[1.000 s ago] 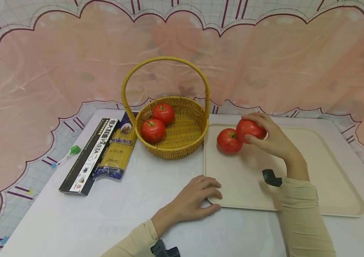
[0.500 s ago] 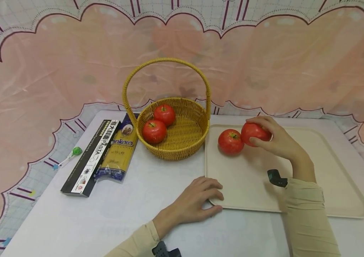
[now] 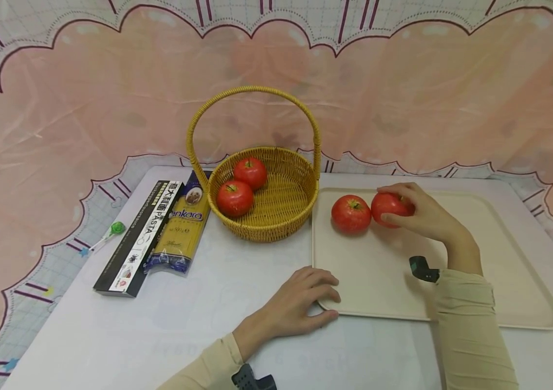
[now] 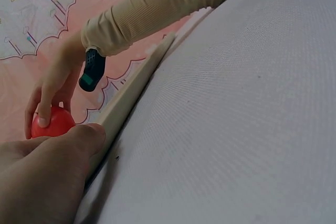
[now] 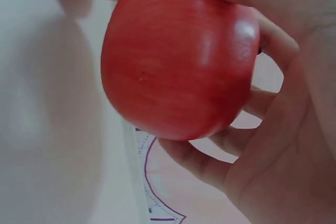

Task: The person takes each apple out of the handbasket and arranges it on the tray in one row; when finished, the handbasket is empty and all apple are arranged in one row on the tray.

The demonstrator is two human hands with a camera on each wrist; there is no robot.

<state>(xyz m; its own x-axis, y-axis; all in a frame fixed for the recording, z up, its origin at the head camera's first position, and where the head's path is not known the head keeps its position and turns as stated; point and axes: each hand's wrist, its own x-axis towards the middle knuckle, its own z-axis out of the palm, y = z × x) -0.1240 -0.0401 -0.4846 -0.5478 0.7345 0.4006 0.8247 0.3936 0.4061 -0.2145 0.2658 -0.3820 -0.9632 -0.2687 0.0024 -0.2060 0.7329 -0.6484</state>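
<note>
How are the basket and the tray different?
The basket is round, woven and golden yellow; the tray is a cream rectangle with rounded corners. The basket has a tall arched handle, but the tray shows none. The left hand rests at a near corner of the tray, while no hand touches the basket. Both stand on the same white table, and both have red fruit in or on them.

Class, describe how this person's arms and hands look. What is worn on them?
The left sleeve and right sleeve are plain beige and wrinkled. At the wrists sit a dark left device and a dark right device, the latter with a green patch. The left hand and right hand are ungloved.
</note>
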